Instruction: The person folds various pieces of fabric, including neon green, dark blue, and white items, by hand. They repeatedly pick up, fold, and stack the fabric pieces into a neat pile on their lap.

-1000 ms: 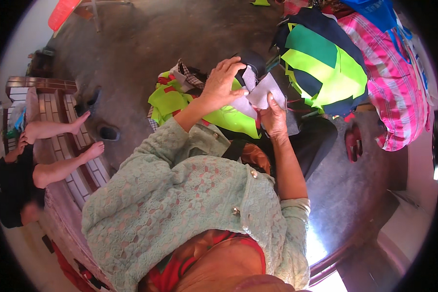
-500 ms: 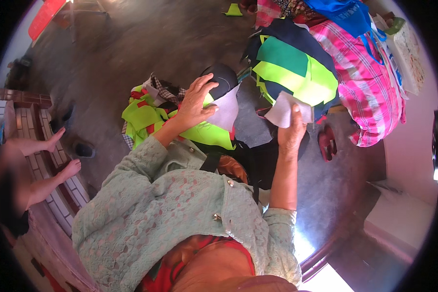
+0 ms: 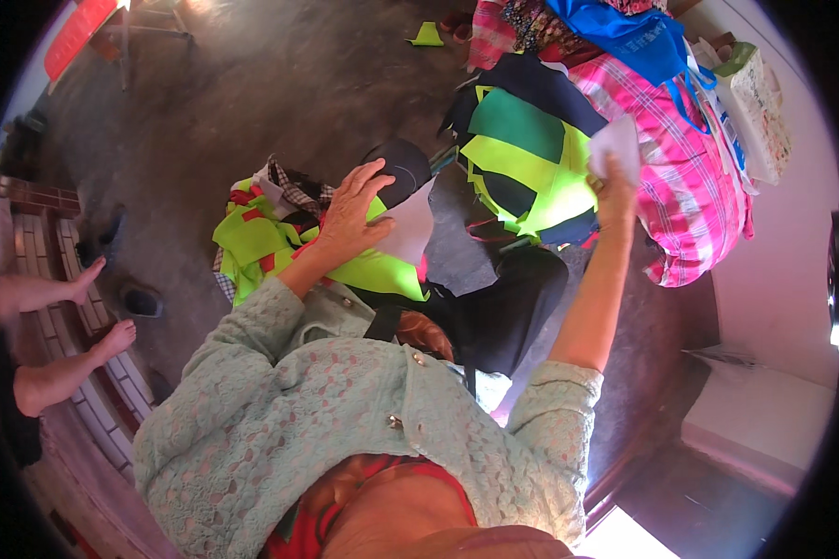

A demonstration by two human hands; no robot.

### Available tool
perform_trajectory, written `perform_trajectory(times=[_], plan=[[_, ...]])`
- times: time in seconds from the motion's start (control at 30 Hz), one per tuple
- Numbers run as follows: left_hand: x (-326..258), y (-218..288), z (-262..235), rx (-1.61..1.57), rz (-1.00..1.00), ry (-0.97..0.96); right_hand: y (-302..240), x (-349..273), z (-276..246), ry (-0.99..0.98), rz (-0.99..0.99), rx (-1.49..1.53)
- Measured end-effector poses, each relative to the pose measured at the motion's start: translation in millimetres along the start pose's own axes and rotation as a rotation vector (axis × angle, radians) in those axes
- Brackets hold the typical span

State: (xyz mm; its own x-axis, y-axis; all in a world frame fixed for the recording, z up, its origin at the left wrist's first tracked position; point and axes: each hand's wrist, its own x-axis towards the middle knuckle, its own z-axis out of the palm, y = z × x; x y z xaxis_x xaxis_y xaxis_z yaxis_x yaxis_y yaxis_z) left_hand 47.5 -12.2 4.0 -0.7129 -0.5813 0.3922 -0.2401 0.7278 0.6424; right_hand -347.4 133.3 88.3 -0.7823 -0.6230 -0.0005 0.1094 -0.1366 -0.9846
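My left hand point(image 3: 350, 216) lies flat, fingers spread, on a neon yellow-green garment point(image 3: 382, 270) with a white fabric piece point(image 3: 406, 228) and a black cap-like piece point(image 3: 401, 168) beside it. My right hand point(image 3: 615, 191) is stretched out to the right and grips a small white fabric piece point(image 3: 617, 144) above a stack of neon green and dark blue garments point(image 3: 531, 158). Both arms wear pale green lace sleeves.
A pink checked bag point(image 3: 694, 177) with a blue bag point(image 3: 643, 42) on it stands at the right. More neon and red pieces point(image 3: 252, 233) lie on the grey floor. Another person's bare feet point(image 3: 84, 312) rest on brick steps at the left.
My right hand has carried the white piece away from the work in front of me, out to the right over the stacked garments. My left hand stayed pressed on the neon garment.
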Motion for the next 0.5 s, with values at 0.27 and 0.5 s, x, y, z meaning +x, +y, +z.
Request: perform_trajectory(times=[0.27,0.5], plan=[[-3,-1,0,0.023,-0.012,0.025,47,-22,-16,0.101,0.169,-0.087],[-1,-2,1,0.011,-0.016,0.006,46,-46,10,0.044,0.293,-0.006]])
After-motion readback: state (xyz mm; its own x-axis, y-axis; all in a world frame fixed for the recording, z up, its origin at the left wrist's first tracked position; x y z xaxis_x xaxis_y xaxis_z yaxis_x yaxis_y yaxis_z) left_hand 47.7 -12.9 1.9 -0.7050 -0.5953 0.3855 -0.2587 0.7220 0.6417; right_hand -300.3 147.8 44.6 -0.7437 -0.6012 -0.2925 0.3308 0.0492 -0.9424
